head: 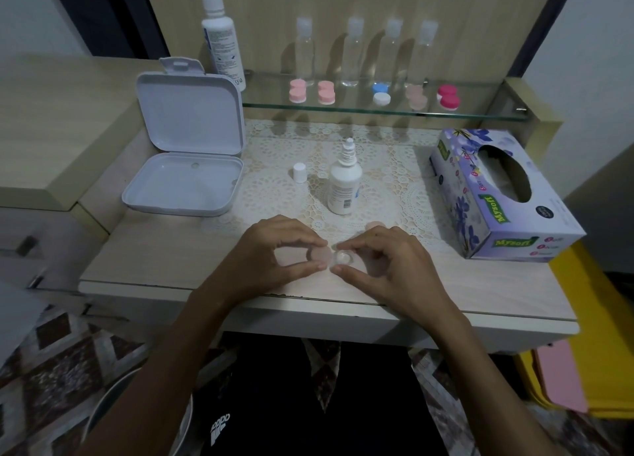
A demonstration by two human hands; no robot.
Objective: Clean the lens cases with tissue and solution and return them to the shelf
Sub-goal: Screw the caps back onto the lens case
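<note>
Pale pink lens case (329, 257), one well uncapped and glossy inside; left hand (274, 250) and right hand (384, 263) pinch its ends.

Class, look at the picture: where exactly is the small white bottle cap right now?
In the head view, the white cap stands upright on the lace mat, between the open white box on its left and the uncapped solution bottle on its right.

To my left an open white box (185, 154) stands on the table (164, 250), its lid upright; four clear bottles (350, 54) line the wall behind; a lace mat (387, 178) covers the tabletop; yellow and pink bins (562, 370) sit lower right.
</note>
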